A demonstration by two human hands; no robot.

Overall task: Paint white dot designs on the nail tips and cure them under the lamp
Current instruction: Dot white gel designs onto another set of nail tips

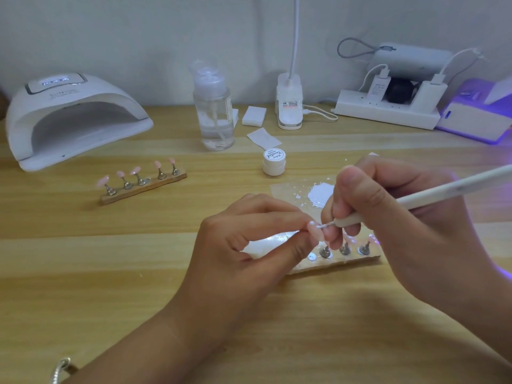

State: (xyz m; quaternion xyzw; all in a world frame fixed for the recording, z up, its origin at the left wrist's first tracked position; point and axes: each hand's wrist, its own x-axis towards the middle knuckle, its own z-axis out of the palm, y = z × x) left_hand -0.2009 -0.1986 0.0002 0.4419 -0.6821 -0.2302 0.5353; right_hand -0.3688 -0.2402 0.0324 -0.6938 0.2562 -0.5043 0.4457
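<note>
The white domed curing lamp (74,117) sits at upper left, its mouth facing the table. At centre, the right hand (388,217) grips a white dotting pen (443,189) in curled fingers. The pen's point touches a pale pink nail tip (315,234), which the left hand (249,245) pinches between thumb and fingers. Both hands partly hide the stand strip (346,263) beneath. Just behind are a paint-smeared palette (285,191) and a small jar (273,163).

The light is soft and even, with violet glow at the right edge and white glare on the nail stand (335,263).
</note>
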